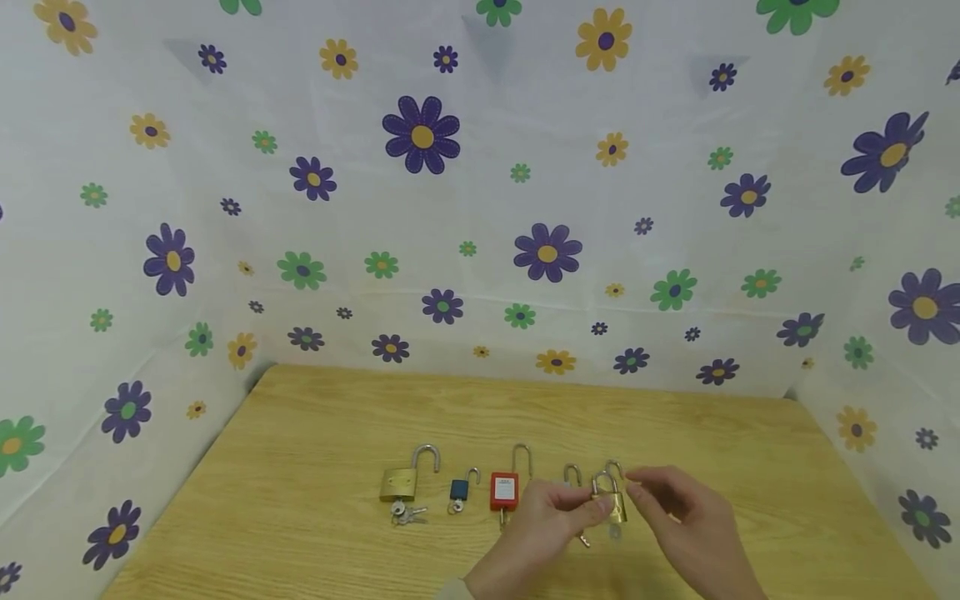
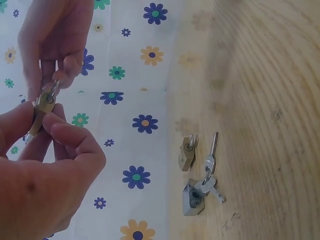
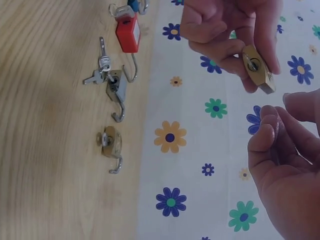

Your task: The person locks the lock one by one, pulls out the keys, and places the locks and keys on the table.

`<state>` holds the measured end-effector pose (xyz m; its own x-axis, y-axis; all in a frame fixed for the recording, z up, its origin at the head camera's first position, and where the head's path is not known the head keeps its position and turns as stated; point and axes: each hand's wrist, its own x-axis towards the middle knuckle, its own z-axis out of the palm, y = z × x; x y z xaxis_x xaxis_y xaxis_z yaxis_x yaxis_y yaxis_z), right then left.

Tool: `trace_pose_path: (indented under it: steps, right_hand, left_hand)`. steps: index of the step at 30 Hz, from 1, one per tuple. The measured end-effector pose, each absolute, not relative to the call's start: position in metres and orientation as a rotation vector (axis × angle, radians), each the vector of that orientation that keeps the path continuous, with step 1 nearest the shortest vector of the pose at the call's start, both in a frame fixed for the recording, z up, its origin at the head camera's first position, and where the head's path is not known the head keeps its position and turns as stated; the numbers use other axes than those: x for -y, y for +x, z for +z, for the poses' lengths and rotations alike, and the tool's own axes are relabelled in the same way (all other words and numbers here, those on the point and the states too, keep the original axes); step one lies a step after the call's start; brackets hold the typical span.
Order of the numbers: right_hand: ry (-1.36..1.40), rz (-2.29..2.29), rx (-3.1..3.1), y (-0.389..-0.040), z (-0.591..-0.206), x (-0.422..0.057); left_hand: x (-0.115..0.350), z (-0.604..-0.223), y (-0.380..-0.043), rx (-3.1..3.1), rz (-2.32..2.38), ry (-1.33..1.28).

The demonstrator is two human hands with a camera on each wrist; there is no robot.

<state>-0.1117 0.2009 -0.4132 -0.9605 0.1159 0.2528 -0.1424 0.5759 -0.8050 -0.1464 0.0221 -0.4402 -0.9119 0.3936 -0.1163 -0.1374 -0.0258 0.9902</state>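
A small brass padlock [image 1: 617, 505] is pinched between the thumb and fingers of my left hand [image 1: 542, 523], raised off the table. In the right wrist view its keyhole face shows, with what looks like a key edge-on in it. My right hand [image 1: 693, 521] is beside it with bent fingers and a gap between thumb and fingertips, holding nothing I can see. Below the hands another brass padlock [image 3: 112, 142] stands on the table, its shackle raised and a key at its base. Next to that is a silver-grey padlock [image 3: 117, 87] with keys [image 3: 102, 65].
Along the wooden table [image 1: 322, 425], left of the hands, lie a large brass padlock [image 1: 398, 484] with keys [image 1: 407, 512], a small blue padlock [image 1: 459, 490] and a red padlock [image 1: 504, 491], all with raised shackles. Flower-printed cloth [image 1: 480, 208] surrounds the back and sides.
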Motion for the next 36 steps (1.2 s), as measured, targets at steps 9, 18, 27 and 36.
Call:
trace_pose_path:
  steps: [9, 18, 27, 36]
  right_hand:
    - [-0.016, 1.449, 2.605, -0.103, -0.423, -0.204]
    - [-0.002, 1.675, 2.575, -0.101, -0.425, -0.196]
    - [0.125, 1.708, 2.558, -0.108, -0.436, -0.199]
    - [0.174, 1.654, 2.541, -0.110, -0.435, -0.191]
  left_hand:
    - [-0.017, -0.435, -0.152, -1.907, 2.064, 0.266]
    - [-0.018, -0.432, -0.151, -1.879, 2.103, 0.279]
    - [-0.018, -0.432, -0.150, -1.882, 2.124, 0.318]
    - [-0.020, -0.433, -0.147, -2.016, 2.125, 0.266]
